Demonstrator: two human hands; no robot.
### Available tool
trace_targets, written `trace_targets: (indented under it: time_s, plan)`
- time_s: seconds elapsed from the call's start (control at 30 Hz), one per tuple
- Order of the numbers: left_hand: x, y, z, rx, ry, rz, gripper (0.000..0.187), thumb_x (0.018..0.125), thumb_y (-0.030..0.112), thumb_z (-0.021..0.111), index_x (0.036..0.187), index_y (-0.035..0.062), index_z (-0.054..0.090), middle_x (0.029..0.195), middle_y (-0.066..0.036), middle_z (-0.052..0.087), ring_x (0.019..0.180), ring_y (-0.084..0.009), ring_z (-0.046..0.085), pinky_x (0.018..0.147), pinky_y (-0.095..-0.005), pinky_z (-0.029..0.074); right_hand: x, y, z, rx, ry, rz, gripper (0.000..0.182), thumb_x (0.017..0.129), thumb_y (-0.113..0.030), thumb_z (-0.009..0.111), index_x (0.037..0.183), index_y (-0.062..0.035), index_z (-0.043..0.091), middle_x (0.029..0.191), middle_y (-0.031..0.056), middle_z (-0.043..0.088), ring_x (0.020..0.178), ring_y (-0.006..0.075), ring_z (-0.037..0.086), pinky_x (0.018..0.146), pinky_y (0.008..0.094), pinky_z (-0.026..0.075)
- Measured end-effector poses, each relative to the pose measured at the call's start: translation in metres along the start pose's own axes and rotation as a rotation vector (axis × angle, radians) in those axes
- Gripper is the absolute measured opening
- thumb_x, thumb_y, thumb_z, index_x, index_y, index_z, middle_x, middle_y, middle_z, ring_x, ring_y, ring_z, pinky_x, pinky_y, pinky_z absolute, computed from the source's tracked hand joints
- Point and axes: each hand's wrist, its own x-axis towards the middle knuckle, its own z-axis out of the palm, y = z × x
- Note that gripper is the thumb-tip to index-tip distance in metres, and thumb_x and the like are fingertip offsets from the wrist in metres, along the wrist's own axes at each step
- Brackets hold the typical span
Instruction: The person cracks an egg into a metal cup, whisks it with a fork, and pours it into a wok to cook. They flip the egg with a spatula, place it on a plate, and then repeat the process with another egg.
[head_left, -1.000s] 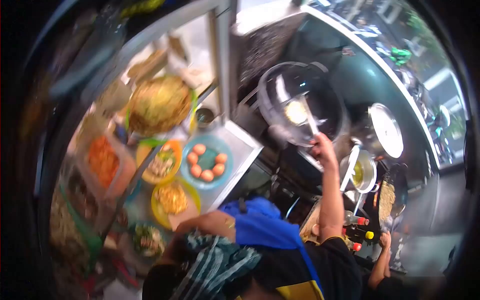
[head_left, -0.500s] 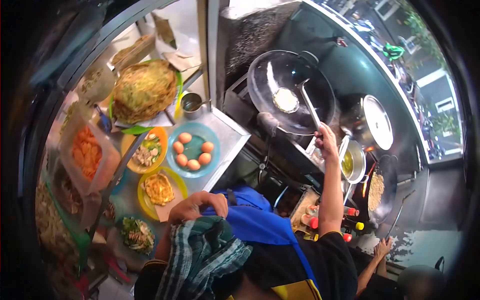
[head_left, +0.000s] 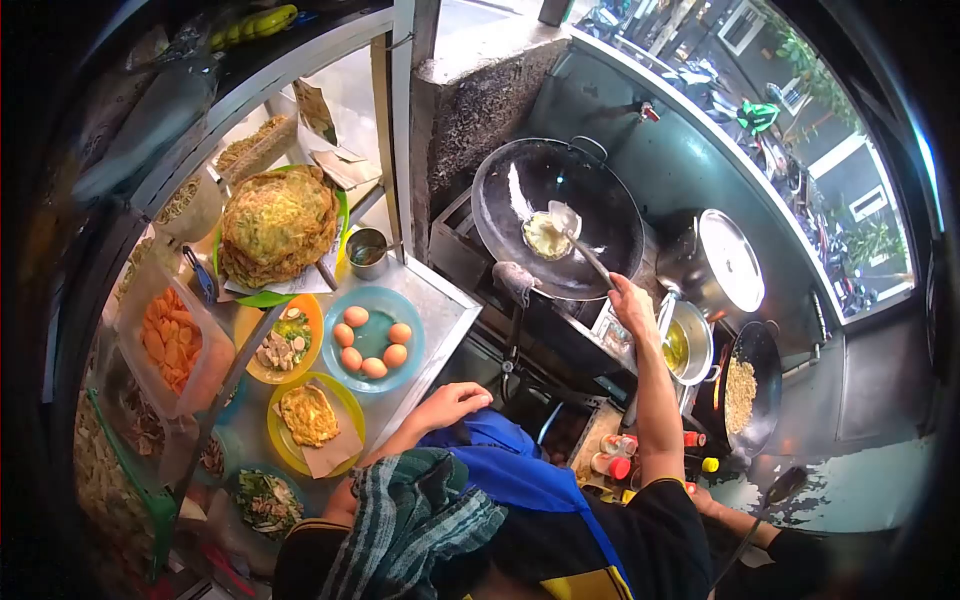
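Observation:
My right hand (head_left: 632,305) is closed round the handle of a wok spatula (head_left: 590,254). Its blade touches the edge of a pale yellow, egg-like round (head_left: 545,238) cooking in the large dark wok (head_left: 500,215). Below the counter corner, my left hand (head_left: 455,403) hangs in front of the blue apron (head_left: 500,445), its fingers loosely stretched and holding nothing. Closest to it on the counter is a yellow plate (head_left: 358,416) with a fried omelette (head_left: 309,415) and brown paper. A blue plate (head_left: 372,300) of several brown eggs (head_left: 373,368) lies beyond.
A lidded pot (head_left: 740,262), a saucepan (head_left: 700,345) and a second wok (head_left: 768,400) of chopped food stand at right. Sauce bottles (head_left: 612,465) sit below. A co-worker's hand (head_left: 700,497) is at lower right, near another utensil (head_left: 785,487). Stacked omelettes (head_left: 280,225) lie left.
The spatula blade has come down from beside the wok's food onto its edge. My left hand has moved right and its fingers have loosened. The co-worker's hand has shifted left.

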Motion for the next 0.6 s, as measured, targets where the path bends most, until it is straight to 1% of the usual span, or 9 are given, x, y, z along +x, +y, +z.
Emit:
trace_targets:
  time_s: [0.03, 0.1, 0.2, 0.23, 0.3, 0.37, 0.43, 0.53, 0.6]
  plan:
    - [0.003, -0.004, 0.002, -0.002, 0.005, 0.0, 0.026, 0.097, 0.024, 0.062, 0.112, 0.0033, 0.067, 0.099, -0.001, 0.068, 0.09, -0.008, 0.059, 0.079, -0.0252, 0.048, 0.0, -0.003, 0.0, -0.059, -0.013, -0.046, 0.039, 0.089, -0.02, 0.063, 0.127, -0.0122, 0.062, 0.116, 0.0235, 0.066, 0.111, 0.0404, 0.061, 0.095, 0.0465, 0.048]
    - [0.011, -0.016, 0.004, -0.004, 0.071, 0.035, 0.029, 0.096, 0.026, 0.063, 0.111, 0.0027, 0.068, 0.102, -0.005, 0.07, 0.092, -0.0113, 0.062, 0.084, -0.0279, 0.049, 0.0, -0.008, 0.001, -0.102, -0.026, -0.058, 0.038, 0.088, -0.017, 0.063, 0.126, -0.0127, 0.063, 0.114, 0.0232, 0.066, 0.109, 0.0408, 0.062, 0.094, 0.0475, 0.048]
    - [0.014, -0.028, 0.003, -0.049, 0.099, 0.079, 0.03, 0.095, 0.027, 0.064, 0.113, 0.0032, 0.067, 0.105, -0.006, 0.07, 0.096, -0.013, 0.063, 0.087, -0.0289, 0.05, 0.003, -0.015, -0.001, -0.191, -0.082, -0.087, 0.039, 0.087, -0.016, 0.063, 0.126, -0.0133, 0.063, 0.106, 0.0237, 0.068, 0.104, 0.0409, 0.063, 0.091, 0.0488, 0.049]
    - [0.016, -0.033, 0.003, -0.051, 0.117, 0.067, 0.03, 0.095, 0.027, 0.064, 0.113, 0.0032, 0.067, 0.105, -0.006, 0.07, 0.096, -0.013, 0.063, 0.087, -0.0289, 0.05, 0.002, -0.012, 0.002, -0.193, -0.044, -0.117, 0.038, 0.086, -0.015, 0.063, 0.125, -0.0137, 0.064, 0.104, 0.0237, 0.068, 0.102, 0.0409, 0.064, 0.091, 0.0485, 0.05]
    - [0.021, -0.044, 0.003, -0.057, 0.134, 0.062, 0.029, 0.095, 0.027, 0.064, 0.111, 0.003, 0.067, 0.106, -0.007, 0.07, 0.099, -0.0139, 0.064, 0.089, -0.0305, 0.05, 0.007, -0.007, 0.005, -0.236, -0.074, -0.142, 0.039, 0.085, -0.015, 0.063, 0.124, -0.0142, 0.064, 0.104, 0.0233, 0.068, 0.101, 0.0403, 0.064, 0.09, 0.0477, 0.05]
    - [0.032, -0.056, 0.004, 0.034, 0.19, 0.095, 0.03, 0.092, 0.028, 0.066, 0.109, 0.0037, 0.069, 0.105, -0.009, 0.072, 0.099, -0.0159, 0.066, 0.088, -0.032, 0.051, 0.007, -0.014, 0.002, -0.204, -0.116, -0.13, 0.04, 0.085, -0.014, 0.062, 0.125, -0.0143, 0.064, 0.104, 0.0228, 0.069, 0.101, 0.0394, 0.065, 0.09, 0.0463, 0.051]
    - [0.05, -0.069, 0.006, 0.104, 0.245, 0.063, 0.03, 0.088, 0.029, 0.069, 0.104, 0.0043, 0.071, 0.1, -0.01, 0.073, 0.094, -0.0187, 0.069, 0.085, -0.0332, 0.053, 0.005, -0.021, 0.001, -0.203, -0.134, -0.131, 0.04, 0.085, -0.013, 0.062, 0.125, -0.0131, 0.064, 0.105, 0.0227, 0.069, 0.103, 0.0384, 0.065, 0.09, 0.0457, 0.051]
    - [0.082, -0.086, 0.01, 0.113, 0.353, -0.057, 0.031, 0.081, 0.031, 0.072, 0.098, 0.0054, 0.073, 0.091, -0.01, 0.074, 0.087, -0.0219, 0.071, 0.08, -0.0344, 0.055, 0.007, -0.017, 0.004, -0.232, -0.132, -0.174, 0.042, 0.085, -0.014, 0.063, 0.127, -0.0121, 0.063, 0.106, 0.0227, 0.069, 0.104, 0.0383, 0.065, 0.091, 0.0465, 0.05]
    - [0.098, -0.1, 0.013, 0.119, 0.401, -0.094, 0.032, 0.081, 0.032, 0.072, 0.098, 0.005, 0.073, 0.091, -0.011, 0.074, 0.087, -0.0219, 0.071, 0.079, -0.0345, 0.055, 0.007, -0.017, -0.002, -0.211, -0.129, -0.137, 0.042, 0.087, -0.016, 0.064, 0.129, -0.0136, 0.062, 0.11, 0.0218, 0.069, 0.106, 0.0377, 0.065, 0.093, 0.0459, 0.049]
